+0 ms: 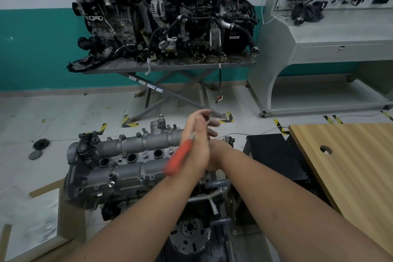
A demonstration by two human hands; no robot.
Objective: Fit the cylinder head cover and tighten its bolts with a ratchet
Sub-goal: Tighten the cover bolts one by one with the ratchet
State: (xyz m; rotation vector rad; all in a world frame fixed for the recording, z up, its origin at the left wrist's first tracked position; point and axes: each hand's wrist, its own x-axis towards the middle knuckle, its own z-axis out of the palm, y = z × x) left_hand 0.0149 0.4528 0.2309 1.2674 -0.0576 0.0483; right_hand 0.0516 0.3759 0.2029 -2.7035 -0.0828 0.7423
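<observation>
Hands are raised together over the right end of one cylinder head cover (pixel 125 159). One orange-handled ratchet (pixel 179 158) is grasped by the left hand (pixel 196 144); the right hand's (pixel 214 155) grip cannot be told, being hidden. Open floor (pixel 63 117) lies far left.

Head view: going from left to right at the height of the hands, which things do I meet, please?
Round black caps on the floor → cylinder head cover → orange ratchet handle → left hand → black box → wooden table.
</observation>
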